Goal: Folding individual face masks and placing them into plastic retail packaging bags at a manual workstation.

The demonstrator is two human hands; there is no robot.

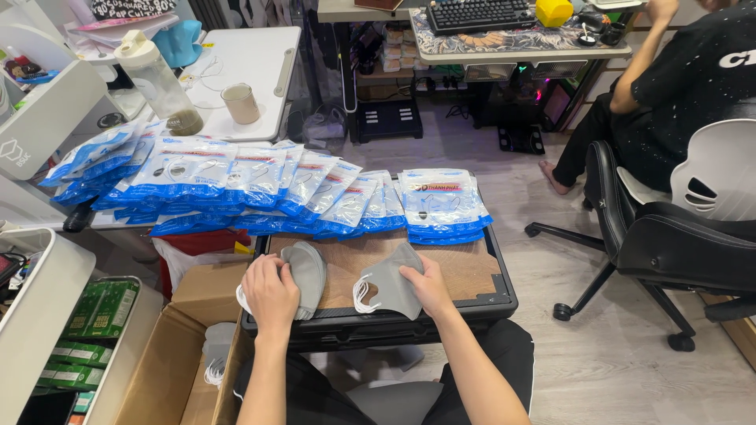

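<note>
While only the head view is given, both hands are seen low in it, resting on a wood-topped black surface (465,271) over the lap. Left hand (270,291): laid flat on a stack of grey face masks (307,271); fingers spread over it, grip loose, a press more than a pinch. White ear loops are just seen under the palm; the stack's count cannot be told. Right hand (428,287): fingers curled on the edge of a single grey mask (387,285), held lightly at its right side, loops hanging at the left.

Behind the masks, a long overlapping row of blue-and-white sealed packets (260,189) is spread across the far edge; the packets' left end runs onto a white side table and is partly hidden. A cardboard box (177,346) stands left of the knees, more grey masks dimly seen inside. Green boxes (98,315) lie at far left, cut off. Another person on a black chair (669,244) is cropped at the right edge.
</note>
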